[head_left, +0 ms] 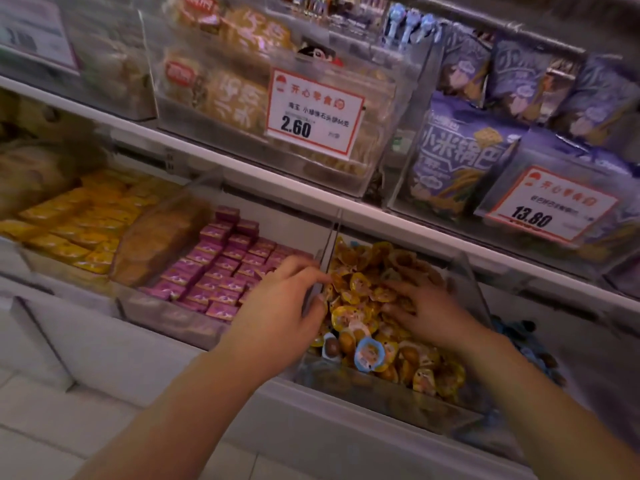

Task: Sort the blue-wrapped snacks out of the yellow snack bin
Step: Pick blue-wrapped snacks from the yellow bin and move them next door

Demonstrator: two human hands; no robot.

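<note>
Both hands are in the clear plastic bin (pixel 384 393) heaped with small round yellow-wrapped snack cups (pixel 360 289), on the lower shelf of a shop display. The step in hand looks like the search: raking through the yellow pile to find the strays.

The left hand (pixel 284 306) sits at the bin's 9 o'clock edge, against the clear divider (pixel 329 244); its fingers are curled, fingertips close together over the yellow cups, but blur hides whether they pinch one, so I cannot tell if anything is held. The right hand (pixel 426 306) lies flat at about 2 o'clock of the heap, fingers spread apart and pressing on the cups, gripping nothing.

One round blue-rimmed snack cup (pixel 370 353) lies in plain view on top of the pile at about 6 o'clock, near the front wall, below and between the two hands, touched by neither. Another speck of blue shows at 12 o'clock by the back wall, too small to be sure of.

The next move likely calls for one hand to draw back toward the front wall and pinch that blue cup by its rim, lifting it clear without dragging yellow neighbours. Dark blue-wrapped pieces (pixel 519 337) lie in the next compartment at 3 o'clock, probably the place to drop it.
</note>
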